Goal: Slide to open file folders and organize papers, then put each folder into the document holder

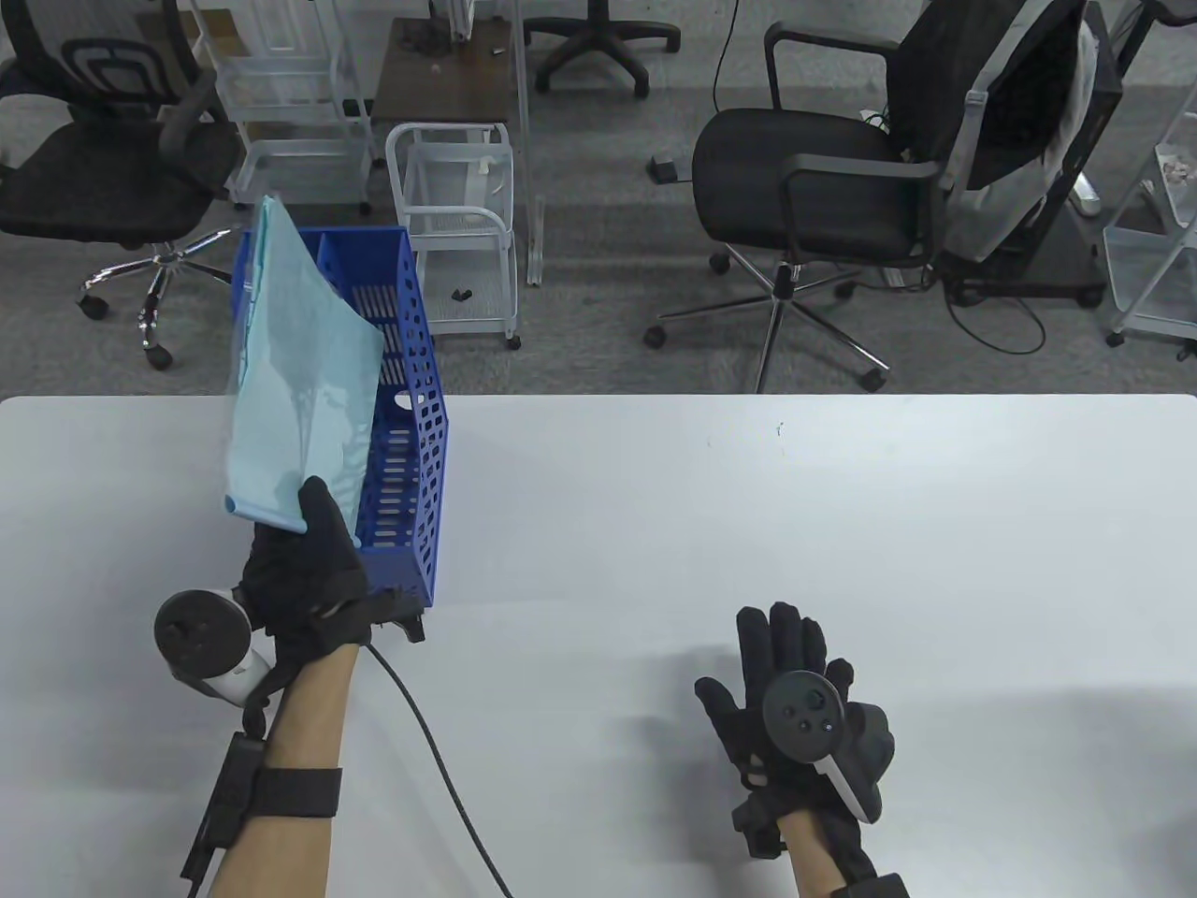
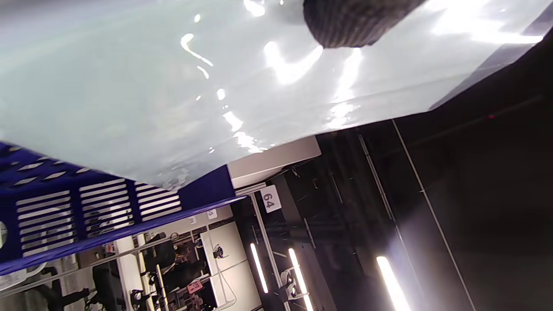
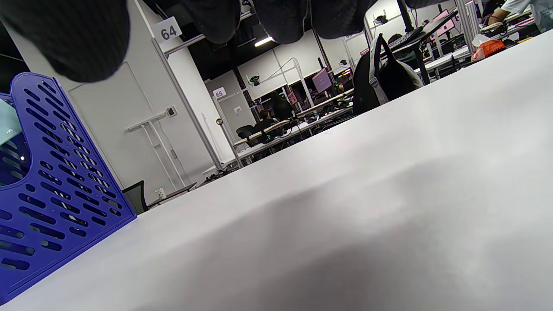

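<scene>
While the black-gloved left hand [image 1: 304, 585] pinches the lower corner of a translucent light-blue plastic file folder [image 1: 297, 374] standing tilted inside the perforated blue plastic document holder [image 1: 411, 458], the right hand [image 1: 795, 697] hovers well to the holder's right over the white table [image 1: 842, 524], fingers straight, grasping nothing.

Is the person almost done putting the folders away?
Nearly, it seems. The left hand grips the corner of a light blue folder that leans tilted into the blue document holder, not yet sunk in. The right hand rests open on the white table, holding nothing. No other folders or loose papers lie on the table, so this may be the last one. Whether others are already inside cannot be told.
</scene>
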{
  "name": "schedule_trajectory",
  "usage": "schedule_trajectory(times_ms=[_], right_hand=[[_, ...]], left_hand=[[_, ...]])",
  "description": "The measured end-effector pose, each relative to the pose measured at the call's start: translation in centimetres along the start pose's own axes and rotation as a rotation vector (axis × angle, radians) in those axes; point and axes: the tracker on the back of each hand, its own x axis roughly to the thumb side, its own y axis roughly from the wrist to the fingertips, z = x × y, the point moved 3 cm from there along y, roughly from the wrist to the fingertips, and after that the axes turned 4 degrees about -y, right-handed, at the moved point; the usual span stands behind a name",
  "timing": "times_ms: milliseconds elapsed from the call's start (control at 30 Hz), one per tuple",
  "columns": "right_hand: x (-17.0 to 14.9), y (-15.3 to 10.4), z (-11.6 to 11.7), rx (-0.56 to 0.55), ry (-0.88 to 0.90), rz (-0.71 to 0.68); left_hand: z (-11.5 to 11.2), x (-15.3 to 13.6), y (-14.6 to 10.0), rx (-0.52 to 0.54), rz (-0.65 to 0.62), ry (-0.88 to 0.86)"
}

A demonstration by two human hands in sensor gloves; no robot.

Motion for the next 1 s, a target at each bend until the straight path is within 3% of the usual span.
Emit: schedule_trajectory(times_ms=[367, 667, 1000], right_hand=[[0.1, 0.0, 0.6, 0.034, -0.009, -0.003], [0.3, -0.1, 0.8, 0.053, -0.035, -0.008], [0.7, -0.1, 1.4, 0.081, -0.068, -0.016]], left_hand=[[-2.0, -3.3, 0.2, 0.003, 0.087, -0.002], [-2.4, -6.4, -1.5, -0.046, 0.197, 0.067], [-0.4, -4.8, -1.2, -0.081, 0.183, 0.117]])
